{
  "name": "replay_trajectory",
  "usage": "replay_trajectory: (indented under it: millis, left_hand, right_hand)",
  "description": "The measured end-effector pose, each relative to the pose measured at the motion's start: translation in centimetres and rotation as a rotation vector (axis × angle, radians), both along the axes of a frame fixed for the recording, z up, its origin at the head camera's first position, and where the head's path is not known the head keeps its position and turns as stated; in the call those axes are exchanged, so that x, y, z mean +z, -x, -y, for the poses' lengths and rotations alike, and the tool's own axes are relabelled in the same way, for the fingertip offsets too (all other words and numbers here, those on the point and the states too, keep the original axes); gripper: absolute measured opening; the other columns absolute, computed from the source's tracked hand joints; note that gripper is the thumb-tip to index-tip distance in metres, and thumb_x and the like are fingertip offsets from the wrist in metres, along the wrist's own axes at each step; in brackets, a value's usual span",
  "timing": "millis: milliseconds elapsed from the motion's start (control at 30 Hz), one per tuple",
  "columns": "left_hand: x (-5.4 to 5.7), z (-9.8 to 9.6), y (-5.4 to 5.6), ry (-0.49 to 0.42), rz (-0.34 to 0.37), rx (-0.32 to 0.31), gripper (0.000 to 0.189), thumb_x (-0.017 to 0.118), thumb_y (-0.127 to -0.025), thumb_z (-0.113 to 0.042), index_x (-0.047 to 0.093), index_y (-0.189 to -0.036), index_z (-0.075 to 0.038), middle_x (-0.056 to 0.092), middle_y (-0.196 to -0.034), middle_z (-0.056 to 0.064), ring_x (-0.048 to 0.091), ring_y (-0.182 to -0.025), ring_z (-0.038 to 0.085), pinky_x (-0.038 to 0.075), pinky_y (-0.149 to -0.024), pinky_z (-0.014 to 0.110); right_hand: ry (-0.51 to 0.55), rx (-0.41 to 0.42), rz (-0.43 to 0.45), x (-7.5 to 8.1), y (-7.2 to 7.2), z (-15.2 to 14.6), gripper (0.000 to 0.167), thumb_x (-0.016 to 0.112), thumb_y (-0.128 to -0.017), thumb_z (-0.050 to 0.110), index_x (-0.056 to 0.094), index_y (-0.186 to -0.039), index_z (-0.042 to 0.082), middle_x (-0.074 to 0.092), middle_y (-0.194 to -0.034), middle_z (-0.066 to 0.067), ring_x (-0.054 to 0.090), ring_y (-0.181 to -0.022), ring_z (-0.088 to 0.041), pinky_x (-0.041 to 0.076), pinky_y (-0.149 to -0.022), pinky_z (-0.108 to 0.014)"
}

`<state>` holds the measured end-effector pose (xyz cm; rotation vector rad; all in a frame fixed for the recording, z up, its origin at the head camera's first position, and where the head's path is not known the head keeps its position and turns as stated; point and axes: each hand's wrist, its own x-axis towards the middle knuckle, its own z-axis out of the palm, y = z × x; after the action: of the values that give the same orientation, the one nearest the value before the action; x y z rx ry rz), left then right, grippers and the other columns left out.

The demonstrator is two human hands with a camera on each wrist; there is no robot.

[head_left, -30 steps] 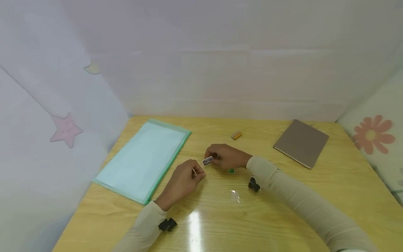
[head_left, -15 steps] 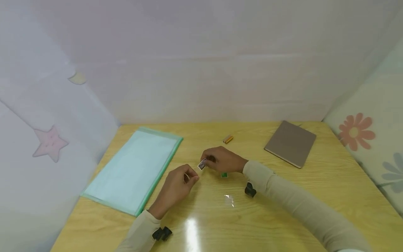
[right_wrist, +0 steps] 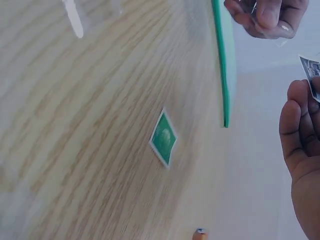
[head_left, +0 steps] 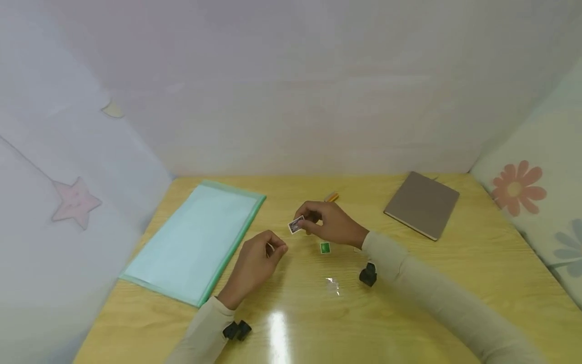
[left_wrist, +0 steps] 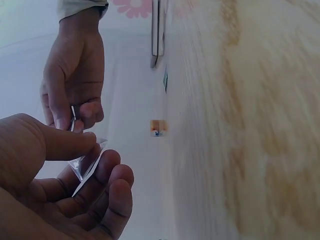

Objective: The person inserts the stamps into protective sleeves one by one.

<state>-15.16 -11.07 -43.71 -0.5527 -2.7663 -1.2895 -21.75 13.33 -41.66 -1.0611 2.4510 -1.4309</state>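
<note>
One dark picture stamp [head_left: 294, 225] is pinched by the right hand [head_left: 334, 222], held out toward the left hand [head_left: 254, 264], where clear plastic [left_wrist: 76, 167] is gripped; a green stamp [head_left: 325, 247] is seen nearby (flat on the surface [head_left: 327, 328]).

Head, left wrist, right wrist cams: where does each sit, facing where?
Head: worn on the head, facing forward-down at the table; left grip, right grip and sleeves show.
Left wrist: on that wrist, looking past the left grip, near, to the right grip, farther.
Right wrist: on that wrist, looking across the table; right grip at right edge, left grip at top.
Head and right wrist share the white-bordered green square.
</note>
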Motion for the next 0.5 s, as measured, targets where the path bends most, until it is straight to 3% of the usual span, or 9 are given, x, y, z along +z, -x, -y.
replay_trajectory:
  millis: [200,500]
  left_hand:
    - [0.5,-0.5,0.5,-0.034,-0.055,-0.015,0.01,0.068,-0.098,-0.03,0.068,-0.098,-0.02,0.063,-0.085,-0.013,0.056,-0.063,0.01,0.048,-0.054,0.03]
    - [0.7,-0.7,0.4,-0.046,-0.056,-0.015,0.006,0.067,-0.099,-0.027,0.069,-0.099,-0.021,0.063,-0.086,-0.011,0.058,-0.066,0.012,0.049,-0.057,0.03]
  right_hand:
    - [-0.006,-0.04,-0.057,1.4,-0.6,-0.2,0.011,0.062,-0.102,0.028,0.065,-0.112,0.024,0.068,-0.093,0.008,0.067,-0.078,-0.018,0.055,-0.067,-0.037]
    - [-0.01,-0.062,-0.098,1.6,-1.1,-0.1,0.01,0.063,-0.102,0.026,0.065,-0.111,0.024,0.068,-0.092,0.009,0.068,-0.078,-0.02,0.054,-0.066,-0.032]
